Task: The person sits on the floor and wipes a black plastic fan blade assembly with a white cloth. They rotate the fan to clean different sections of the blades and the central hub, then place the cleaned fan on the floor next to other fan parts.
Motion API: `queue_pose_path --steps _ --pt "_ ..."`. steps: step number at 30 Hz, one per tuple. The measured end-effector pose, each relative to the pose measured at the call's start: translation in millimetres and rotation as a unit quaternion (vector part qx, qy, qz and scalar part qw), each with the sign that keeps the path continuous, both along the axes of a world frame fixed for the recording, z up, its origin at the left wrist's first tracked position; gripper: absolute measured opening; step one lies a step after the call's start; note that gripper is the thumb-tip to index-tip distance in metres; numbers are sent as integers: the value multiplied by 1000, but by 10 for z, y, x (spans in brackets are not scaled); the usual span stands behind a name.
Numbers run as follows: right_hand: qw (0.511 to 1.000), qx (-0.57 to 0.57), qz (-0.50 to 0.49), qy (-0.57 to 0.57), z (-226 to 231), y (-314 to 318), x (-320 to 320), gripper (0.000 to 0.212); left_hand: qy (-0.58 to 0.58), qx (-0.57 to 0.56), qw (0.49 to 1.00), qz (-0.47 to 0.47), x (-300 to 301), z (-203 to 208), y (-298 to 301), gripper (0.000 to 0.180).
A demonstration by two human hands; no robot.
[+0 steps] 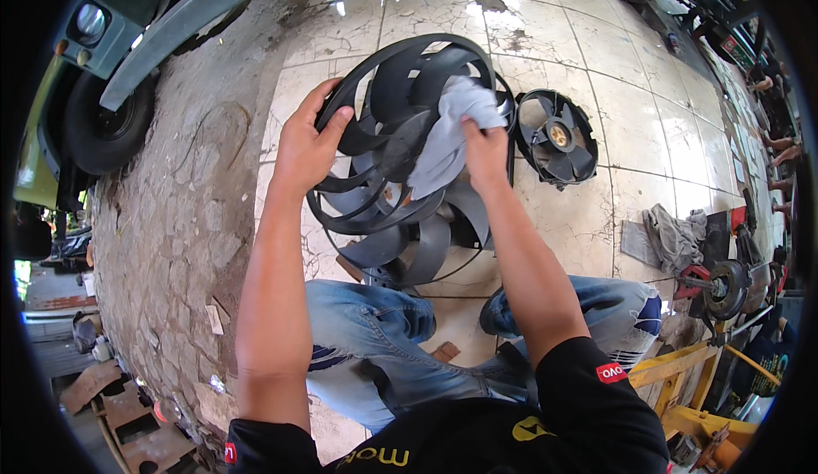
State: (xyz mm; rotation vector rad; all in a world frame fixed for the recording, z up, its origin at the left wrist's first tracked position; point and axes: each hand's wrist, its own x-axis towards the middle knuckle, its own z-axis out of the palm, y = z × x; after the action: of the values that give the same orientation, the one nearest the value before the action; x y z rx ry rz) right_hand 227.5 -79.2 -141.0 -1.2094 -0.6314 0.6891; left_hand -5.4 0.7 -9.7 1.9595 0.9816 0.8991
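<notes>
A large black ringed fan blade point(402, 137) is held up, tilted, in front of me. My left hand point(313, 140) is closed on its outer ring at the left, thumb on top. In my right hand point(486, 152) a light grey cloth point(456, 129) is bunched, lying against the blades at the right side of the fan. Below this fan, partly hidden by it, rests another black fan point(426, 244) with curved blades. A smaller black fan point(558, 137) with a round frame and a brownish hub lies on the tiles to the right.
Cracked white tiles point(545, 210) lie under the fans, with rough concrete point(183, 252) to the left. A vehicle's wheel point(111, 124) and bumper point(183, 35) stand at the upper left. On the right are a crumpled grey rag point(675, 235), a round metal part point(727, 289) and a yellow metal frame point(677, 372).
</notes>
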Motion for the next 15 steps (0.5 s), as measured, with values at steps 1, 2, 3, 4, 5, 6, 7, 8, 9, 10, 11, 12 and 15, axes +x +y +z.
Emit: queue_pose_path --steps 1,2,3,4,5,6,7,8,9,10,11,12,15 --pt "999 4 -25 30 7 44 -3 25 3 7 1000 0 -6 4 -17 43" --pt "998 27 -44 46 79 75 -5 21 -2 -2 1000 -1 23 15 -30 43" --pt "999 17 -42 1 -2 144 -12 20 -7 -11 1000 -1 52 28 -44 43" --pt "998 8 -39 -45 -59 198 -45 19 -12 -19 1000 -2 84 42 -59 43" --pt "989 -70 -50 -118 -17 212 -234 20 -4 -15 1000 8 98 46 -85 42" --pt "969 -146 -61 -190 43 186 -494 22 3 -10 1000 16 120 49 -113 42" --pt "946 -22 -93 -310 67 154 -706 26 11 -3 1000 21 145 60 -112 42" --pt "893 101 -121 -421 70 88 -924 30 13 7 1000 27 159 36 -82 41" --pt "897 87 -76 -427 59 -65 -1242 34 17 16 999 34 148 -6 -45 41" --pt "898 72 -33 -434 51 -177 -1423 38 21 25 999 38 152 -31 -16 41" --pt "896 73 -33 -437 37 -160 -1433 40 16 12 999 35 106 -32 4 41" --pt "895 74 -34 -439 20 -123 -1422 41 13 10 999 39 83 -47 5 41" --pt "880 83 -109 -454 -81 140 -1114 46 14 -11 998 56 6 -77 -6 42"
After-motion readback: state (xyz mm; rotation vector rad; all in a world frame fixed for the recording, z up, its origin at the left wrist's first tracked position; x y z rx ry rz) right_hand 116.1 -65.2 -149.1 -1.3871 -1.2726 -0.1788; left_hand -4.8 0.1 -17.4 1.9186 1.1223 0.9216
